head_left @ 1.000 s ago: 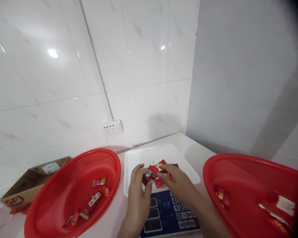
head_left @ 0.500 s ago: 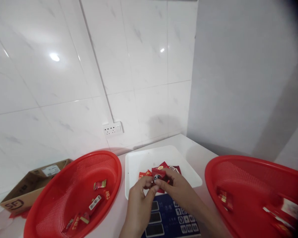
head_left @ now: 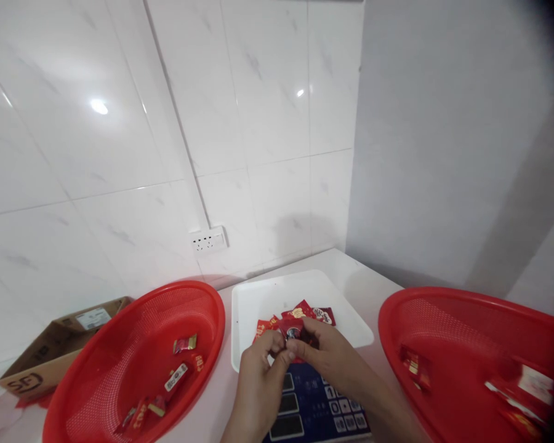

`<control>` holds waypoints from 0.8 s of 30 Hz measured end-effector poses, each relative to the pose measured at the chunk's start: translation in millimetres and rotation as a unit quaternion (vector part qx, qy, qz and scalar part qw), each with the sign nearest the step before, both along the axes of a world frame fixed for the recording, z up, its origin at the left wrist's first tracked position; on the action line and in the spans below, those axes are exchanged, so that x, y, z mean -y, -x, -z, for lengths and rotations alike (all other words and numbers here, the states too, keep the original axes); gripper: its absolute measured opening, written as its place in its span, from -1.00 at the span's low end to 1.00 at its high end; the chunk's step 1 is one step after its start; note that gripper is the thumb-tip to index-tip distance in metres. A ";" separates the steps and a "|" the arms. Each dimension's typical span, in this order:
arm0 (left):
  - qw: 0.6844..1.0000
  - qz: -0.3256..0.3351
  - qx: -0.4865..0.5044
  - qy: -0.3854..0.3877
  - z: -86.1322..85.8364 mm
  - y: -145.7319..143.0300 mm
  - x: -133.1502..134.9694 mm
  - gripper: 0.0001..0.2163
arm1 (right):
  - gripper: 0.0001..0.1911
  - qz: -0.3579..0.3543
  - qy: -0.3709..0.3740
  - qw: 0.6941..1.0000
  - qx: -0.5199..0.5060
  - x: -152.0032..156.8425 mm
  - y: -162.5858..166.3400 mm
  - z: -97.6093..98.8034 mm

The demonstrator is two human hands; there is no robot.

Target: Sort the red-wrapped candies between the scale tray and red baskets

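Between the fingertips of both hands is a small dark red wrapped packet (head_left: 292, 330) with a printed label. My left hand (head_left: 263, 372) pinches its left side, closed. From the right, my right hand (head_left: 330, 351) grips the other side with thumb and fingers. Just behind them, several more red packets (head_left: 323, 315) lie on the white pan (head_left: 277, 286) of a weighing scale. The scale's blue panel (head_left: 311, 400), with number keys and three displays, sits below my hands and is partly covered by them.
A red oval plastic basket (head_left: 138, 307) holding several packets stands on the left. Another red basket (head_left: 457, 301) with packets is on the right. Behind the left one is an open cardboard box (head_left: 32, 369). A wall socket (head_left: 208, 240) is above the white table (head_left: 351, 271).
The packet in my fingers has tilted slightly and sits a little lower. Both hands keep their hold, and the whole view has shifted slightly.
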State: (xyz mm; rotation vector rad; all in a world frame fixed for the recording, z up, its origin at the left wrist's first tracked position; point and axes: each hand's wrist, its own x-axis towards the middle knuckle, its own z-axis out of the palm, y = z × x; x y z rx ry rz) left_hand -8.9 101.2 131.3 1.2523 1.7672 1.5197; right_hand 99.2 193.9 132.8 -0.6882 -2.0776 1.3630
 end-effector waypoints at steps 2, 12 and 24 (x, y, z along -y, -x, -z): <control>1.000 0.006 -0.017 0.016 -1.0 0.9 -0.2 -0.85 | -0.78 -0.002 0.005 1.000 -0.002 0.5 -0.1 -0.9; 0.995 0.101 -0.008 -0.001 -0.8 -2.3 -0.8 -0.80 | -0.72 -0.031 -0.009 0.999 -0.004 3.3 0.0 0.0; 0.991 0.129 -0.031 0.008 -5.9 -5.0 4.4 -0.67 | -0.64 -0.121 -0.009 0.992 -0.027 5.6 -7.1 -9.2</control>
